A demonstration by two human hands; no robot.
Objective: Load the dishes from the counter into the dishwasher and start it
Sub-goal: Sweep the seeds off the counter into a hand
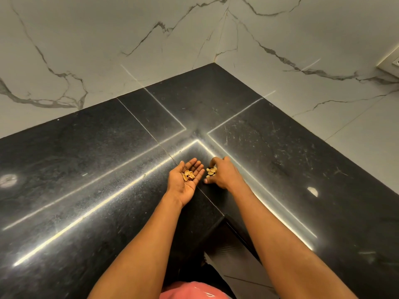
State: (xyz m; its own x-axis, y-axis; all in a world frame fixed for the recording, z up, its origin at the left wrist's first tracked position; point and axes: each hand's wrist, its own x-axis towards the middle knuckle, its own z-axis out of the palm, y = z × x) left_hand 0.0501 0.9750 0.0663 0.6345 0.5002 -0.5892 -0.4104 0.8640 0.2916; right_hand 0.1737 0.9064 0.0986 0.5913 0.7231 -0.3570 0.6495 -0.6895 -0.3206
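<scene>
My left hand (186,180) lies palm up on the black stone counter (108,169), fingers straight, with a few tan nut shells (188,175) resting in the palm. Right beside it, my right hand (222,172) is palm down with fingers curled over a small pile of nut shells (211,171) on the counter, gathering them against the left hand's edge. No dishes and no dishwasher are in view.
The counter forms an L-shaped corner against white marble walls (108,39). A wall socket (390,65) sits at the far right. The counter's inner front edge (224,216) runs just below my wrists, with dark floor beneath.
</scene>
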